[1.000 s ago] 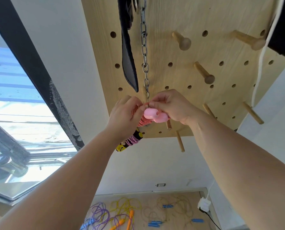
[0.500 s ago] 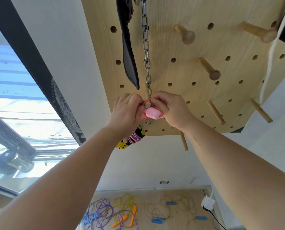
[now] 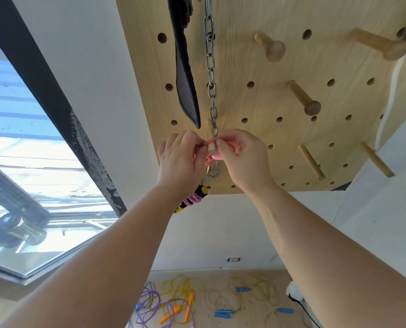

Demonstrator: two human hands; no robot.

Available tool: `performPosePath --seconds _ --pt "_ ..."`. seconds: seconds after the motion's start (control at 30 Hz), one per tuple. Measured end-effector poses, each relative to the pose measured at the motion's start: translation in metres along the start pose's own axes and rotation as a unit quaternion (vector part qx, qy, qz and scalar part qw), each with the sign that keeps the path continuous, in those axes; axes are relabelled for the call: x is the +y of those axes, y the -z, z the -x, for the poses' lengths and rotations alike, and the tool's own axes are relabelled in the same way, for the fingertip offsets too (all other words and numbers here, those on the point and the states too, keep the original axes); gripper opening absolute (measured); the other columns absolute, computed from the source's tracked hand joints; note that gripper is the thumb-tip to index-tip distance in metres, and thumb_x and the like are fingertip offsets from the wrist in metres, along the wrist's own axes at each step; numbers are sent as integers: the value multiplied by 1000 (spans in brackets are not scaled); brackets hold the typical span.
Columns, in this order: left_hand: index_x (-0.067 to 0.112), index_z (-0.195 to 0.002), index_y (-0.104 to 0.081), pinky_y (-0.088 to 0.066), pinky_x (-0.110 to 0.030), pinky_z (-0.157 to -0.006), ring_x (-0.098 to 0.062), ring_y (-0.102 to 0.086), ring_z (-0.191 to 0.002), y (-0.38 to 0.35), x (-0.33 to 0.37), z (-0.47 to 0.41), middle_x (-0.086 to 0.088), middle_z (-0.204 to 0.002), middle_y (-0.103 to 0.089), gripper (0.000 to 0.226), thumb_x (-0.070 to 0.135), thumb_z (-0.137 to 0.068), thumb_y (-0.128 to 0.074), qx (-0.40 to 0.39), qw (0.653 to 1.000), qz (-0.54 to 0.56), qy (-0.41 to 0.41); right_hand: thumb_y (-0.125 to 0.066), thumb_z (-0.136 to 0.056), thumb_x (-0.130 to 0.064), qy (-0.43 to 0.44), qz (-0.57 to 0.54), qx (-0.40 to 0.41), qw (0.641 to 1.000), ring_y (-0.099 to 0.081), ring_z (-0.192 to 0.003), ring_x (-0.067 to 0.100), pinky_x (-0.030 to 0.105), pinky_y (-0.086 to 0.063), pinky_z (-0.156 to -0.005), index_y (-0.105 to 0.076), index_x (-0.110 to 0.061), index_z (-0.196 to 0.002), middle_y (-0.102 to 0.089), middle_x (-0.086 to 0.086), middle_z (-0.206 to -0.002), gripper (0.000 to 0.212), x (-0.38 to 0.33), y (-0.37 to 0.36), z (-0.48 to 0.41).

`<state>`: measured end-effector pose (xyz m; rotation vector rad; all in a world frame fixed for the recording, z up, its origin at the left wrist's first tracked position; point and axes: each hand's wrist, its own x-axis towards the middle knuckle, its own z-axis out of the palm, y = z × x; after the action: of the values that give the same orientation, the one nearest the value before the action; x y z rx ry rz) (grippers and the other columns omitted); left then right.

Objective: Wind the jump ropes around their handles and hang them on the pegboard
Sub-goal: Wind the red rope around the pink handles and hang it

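Pink jump rope point(image 3: 231, 145) around peg point(image 3: 211, 147); left hand point(image 3: 178, 162), right hand point(image 3: 244, 159) pinching.

A pale wooden pegboard point(image 3: 244, 102) studded with round wooden pegs point(image 3: 303, 98), a steel link chain point(image 3: 211, 67) and a black padded strap point(image 3: 185, 74) hanging from it, and coloured jump ropes point(image 3: 180, 287) strewn on the wood-plank floor point(image 3: 216, 274) mark this white-walled room as a sports-kit storage corner.

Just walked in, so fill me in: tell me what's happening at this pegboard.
A person is hooking a wound pink jump rope onto a wooden peg on the pegboard. The left grip pinches its loop at the peg; the right grip holds the handle. It is not yet released. More ropes lie unwound on the floor.
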<state>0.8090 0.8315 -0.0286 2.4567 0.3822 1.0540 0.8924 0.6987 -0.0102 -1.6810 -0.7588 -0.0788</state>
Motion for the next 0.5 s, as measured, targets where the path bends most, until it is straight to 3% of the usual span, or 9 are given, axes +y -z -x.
performPosePath --seconds 0.13,0.3,0.5 --pt "17 -97 -61 -28 -32 -91 -21 -50 -97 -2 0 -10 11 -91 -58 29 40 -93 -43 -9 999 5 38 -68 -93 -19 -37 1 27 999 -69 -78 8 34 -58 -77 -75 -16 -85 -73 -7 -77 11 2 -9 -11" --pt "14 -99 -59 -37 -39 -90 -23 -52 -94 -2 7 -28 9 -86 -56 12 24 -93 -57 -8 996 10 89 -69 -91 -34 -51 71 58 994 -67 -79 6 32 -57 -73 -73 -21 -82 -71 -9 -80 16 3 -15 -30" --pt "25 -87 -54 -52 -52 -81 -24 -62 -88 1 10 -37 4 -88 -63 10 31 -87 -62 -20 987 72 144 -56 -80 -60 -59 113 72 989 -67 -82 25 45 -56 -75 -60 -32 -65 -68 -8 -72 32 7 -24 -42"
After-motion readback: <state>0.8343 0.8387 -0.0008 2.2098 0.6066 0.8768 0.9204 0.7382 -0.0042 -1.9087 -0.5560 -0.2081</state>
